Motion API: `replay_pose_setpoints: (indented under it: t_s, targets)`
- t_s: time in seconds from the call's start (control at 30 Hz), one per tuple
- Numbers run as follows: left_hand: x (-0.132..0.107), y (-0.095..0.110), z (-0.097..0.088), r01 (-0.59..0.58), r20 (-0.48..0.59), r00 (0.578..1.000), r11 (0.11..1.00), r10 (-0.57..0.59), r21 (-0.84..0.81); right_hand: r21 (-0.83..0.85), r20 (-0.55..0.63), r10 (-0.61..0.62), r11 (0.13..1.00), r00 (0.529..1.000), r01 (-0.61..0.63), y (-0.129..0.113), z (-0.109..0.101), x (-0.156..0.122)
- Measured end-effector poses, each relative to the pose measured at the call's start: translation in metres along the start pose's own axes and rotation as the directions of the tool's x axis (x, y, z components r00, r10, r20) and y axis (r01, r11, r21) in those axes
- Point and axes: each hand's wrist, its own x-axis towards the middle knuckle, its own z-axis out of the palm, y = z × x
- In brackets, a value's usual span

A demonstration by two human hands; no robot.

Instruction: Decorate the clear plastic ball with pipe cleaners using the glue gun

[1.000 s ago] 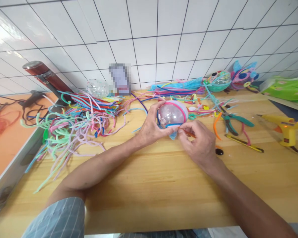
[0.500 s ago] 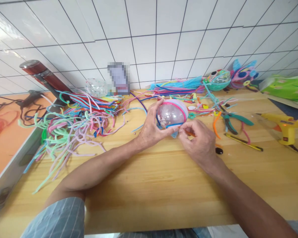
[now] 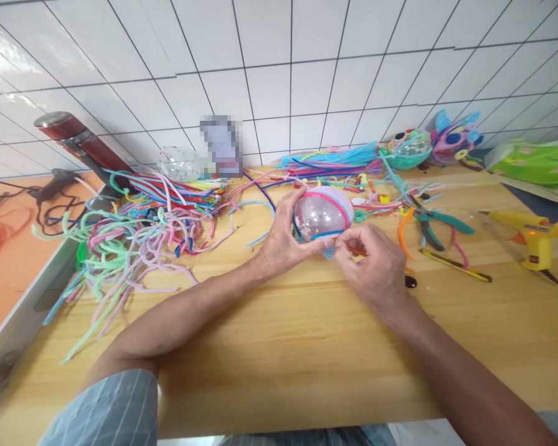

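Observation:
A clear plastic ball (image 3: 320,212) with small bits inside is wrapped in pink, pale and blue pipe cleaners. My left hand (image 3: 286,238) grips it from the left, with the thumb along its lower edge and fingers behind. A blue pipe cleaner (image 3: 329,235) runs across its lower front. My right hand (image 3: 372,257) is closed in a pinch at the ball's lower right edge. A thin orange-brown strip (image 3: 357,251) shows between its fingers; its ends are hidden, so its kind is unclear.
Loose pipe cleaners (image 3: 134,248) heap at left before a red-brown flask (image 3: 81,142). Teal-handled pliers (image 3: 439,223), a yellow craft knife (image 3: 456,265) and a yellow glue gun (image 3: 534,238) lie at right. Two decorated balls (image 3: 409,148) stand by the tiled wall.
Both hands and the ball stay almost in place. The ball seems to have tilted very slightly; the view has shifted a little.

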Motion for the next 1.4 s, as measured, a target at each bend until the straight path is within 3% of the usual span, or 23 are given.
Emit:
replay_pose_setpoints:
  t_s: [0.17,0.3,0.7,1.0,1.17,1.3,1.4]
  targets:
    - [0.001,-0.005,0.001,0.012,-0.019,1.0,0.999,-0.011,0.042,0.005,0.019,0.012,1.0,1.0,-0.012,0.003,-0.001,0.0]
    - [-0.002,-0.004,0.005,0.066,-0.045,0.997,0.997,-0.068,-0.031,0.01,0.029,0.03,0.999,0.999,-0.03,0.003,0.0,-0.001]
    - [-0.011,-0.006,0.018,-0.041,-0.184,0.982,0.999,0.045,0.029,0.006,0.096,0.218,0.976,0.971,-0.219,-0.001,0.0,0.001]
    - [-0.012,-0.01,0.023,-0.035,-0.258,0.965,0.997,0.052,0.073,-0.325,0.204,0.268,0.926,0.942,-0.193,-0.013,-0.005,0.011]
    - [-0.009,-0.012,0.02,-0.024,-0.3,0.953,0.997,0.045,0.072,-0.404,0.284,0.254,0.906,0.924,-0.125,-0.021,0.0,0.023]
    - [-0.004,-0.017,0.02,0.054,-0.324,0.945,0.999,-0.053,-0.004,-0.38,0.231,0.021,0.922,0.973,0.071,-0.03,-0.027,0.022]
    - [0.0,-0.02,0.021,0.119,-0.337,0.932,0.991,-0.132,-0.058,-0.352,0.01,-0.074,0.933,0.997,0.073,-0.016,-0.076,0.007]
